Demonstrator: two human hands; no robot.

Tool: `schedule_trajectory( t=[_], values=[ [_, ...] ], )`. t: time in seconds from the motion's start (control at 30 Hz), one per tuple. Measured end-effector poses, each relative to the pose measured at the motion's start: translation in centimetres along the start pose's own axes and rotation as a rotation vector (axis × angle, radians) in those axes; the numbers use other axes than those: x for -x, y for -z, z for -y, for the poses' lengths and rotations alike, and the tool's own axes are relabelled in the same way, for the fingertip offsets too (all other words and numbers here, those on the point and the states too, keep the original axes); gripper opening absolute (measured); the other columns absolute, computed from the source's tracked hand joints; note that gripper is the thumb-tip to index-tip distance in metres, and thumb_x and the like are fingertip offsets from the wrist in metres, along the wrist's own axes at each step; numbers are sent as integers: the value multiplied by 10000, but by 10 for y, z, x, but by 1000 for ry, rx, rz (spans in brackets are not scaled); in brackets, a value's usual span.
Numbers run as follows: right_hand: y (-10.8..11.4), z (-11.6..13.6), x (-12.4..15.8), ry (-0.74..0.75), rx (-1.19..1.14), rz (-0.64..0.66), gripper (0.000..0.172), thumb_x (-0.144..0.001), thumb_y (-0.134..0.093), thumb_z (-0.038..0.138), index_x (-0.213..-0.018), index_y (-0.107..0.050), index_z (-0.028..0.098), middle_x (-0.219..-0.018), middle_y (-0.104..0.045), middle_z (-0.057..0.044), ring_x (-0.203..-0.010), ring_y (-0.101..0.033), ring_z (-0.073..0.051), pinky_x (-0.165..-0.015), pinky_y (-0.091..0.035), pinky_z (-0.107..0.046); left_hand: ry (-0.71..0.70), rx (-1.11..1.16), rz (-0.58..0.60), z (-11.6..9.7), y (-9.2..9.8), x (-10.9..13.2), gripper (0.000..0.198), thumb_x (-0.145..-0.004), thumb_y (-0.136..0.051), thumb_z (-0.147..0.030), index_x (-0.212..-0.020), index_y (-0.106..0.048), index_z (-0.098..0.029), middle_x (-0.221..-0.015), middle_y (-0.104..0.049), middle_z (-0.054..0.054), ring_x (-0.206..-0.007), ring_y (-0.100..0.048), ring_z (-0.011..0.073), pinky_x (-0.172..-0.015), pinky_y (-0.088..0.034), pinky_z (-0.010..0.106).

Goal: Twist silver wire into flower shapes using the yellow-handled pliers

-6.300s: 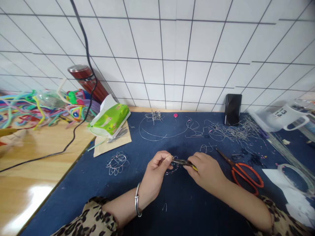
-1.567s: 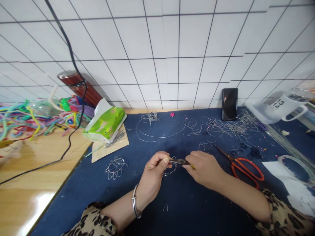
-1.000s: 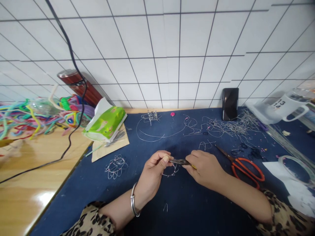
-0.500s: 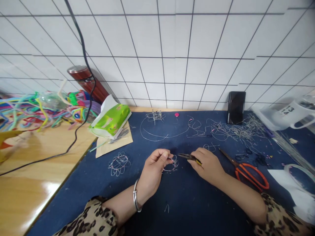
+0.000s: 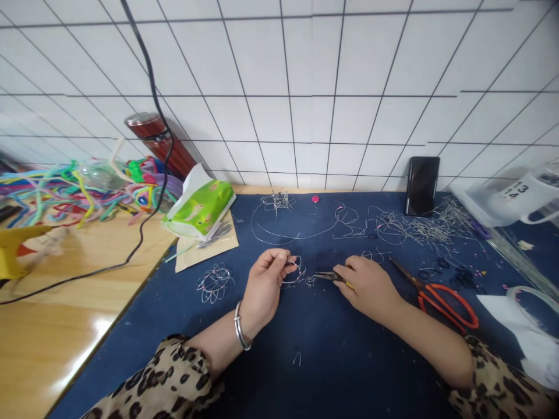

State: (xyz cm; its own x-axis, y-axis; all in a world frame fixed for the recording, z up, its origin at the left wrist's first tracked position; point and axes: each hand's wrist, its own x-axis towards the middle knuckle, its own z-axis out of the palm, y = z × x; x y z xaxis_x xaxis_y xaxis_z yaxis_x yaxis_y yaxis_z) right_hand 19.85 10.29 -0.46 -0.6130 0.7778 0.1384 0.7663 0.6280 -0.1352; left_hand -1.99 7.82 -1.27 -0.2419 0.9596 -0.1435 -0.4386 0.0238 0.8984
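My left hand pinches a small ring of bent silver wire with tiny pinkish beads, between thumb and fingertips. To its right, my right hand is wrapped round pliers with dark jaws and yellow-and-black handles. The jaw tips point left, close to a small tangle of wire beside the ring; whether they grip it I cannot tell. On the blue mat left of my left hand lies a looped wire flower shape. A short bent wire rests nearer to me.
Orange-handled scissors lie right of my right hand. Behind are loose wires, a black phone against the tiled wall, and a white mug. A tissue pack, a red flask and colourful pipe cleaners stand left.
My left hand has shifted slightly left and up with the wire ring. The plier tips now sit beside a small wire tangle, apart from the ring. The view has tilted a little.
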Motion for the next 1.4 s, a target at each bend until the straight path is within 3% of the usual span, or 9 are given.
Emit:
schedule_trajectory(
  t=[0.2,0.43,0.63,0.83,1.4],
  values=[
    [12,14,0,65,173,17,157,-857,-466,255,-899,-600,185,-811,-540,-65,-805,-454,-200,-742,-311,-331,-7,-13,-10,3,3,-3,141,-781,-632,-277,-846,-611,-153,-819,-619,24,-795,-605,128,-711,-497,243],
    [23,19,-6,47,165,43,162,-865,-457,271,-874,-595,186,-812,-540,-64,-811,-445,-200,-741,-297,-332,-13,-17,23,4,5,-5,148,-794,-617,-281,-857,-601,-148,-815,-617,28,-787,-605,130,-717,-501,254],
    [42,43,13,263,-71,317,147,-839,-499,331,-780,-562,212,-782,-535,-16,-762,-459,-164,-693,-318,-297,-36,-14,34,7,9,-6,135,-801,-610,-275,-840,-598,-147,-797,-611,23,-756,-598,120,-700,-500,249],
    [36,62,22,250,-9,390,112,-791,-552,309,-759,-582,206,-766,-561,-38,-758,-491,-195,-676,-327,-330,-49,-38,34,7,9,-6,134,-801,-605,-278,-836,-596,-148,-789,-607,29,-741,-591,120,-689,-506,247],
    [39,74,10,269,56,447,142,-774,-576,330,-774,-635,201,-750,-601,-54,-747,-538,-210,-655,-331,-329,-86,-76,55,8,10,-4,127,-807,-596,-279,-824,-605,-153,-780,-621,26,-708,-590,108,-665,-498,235]
  ],
)
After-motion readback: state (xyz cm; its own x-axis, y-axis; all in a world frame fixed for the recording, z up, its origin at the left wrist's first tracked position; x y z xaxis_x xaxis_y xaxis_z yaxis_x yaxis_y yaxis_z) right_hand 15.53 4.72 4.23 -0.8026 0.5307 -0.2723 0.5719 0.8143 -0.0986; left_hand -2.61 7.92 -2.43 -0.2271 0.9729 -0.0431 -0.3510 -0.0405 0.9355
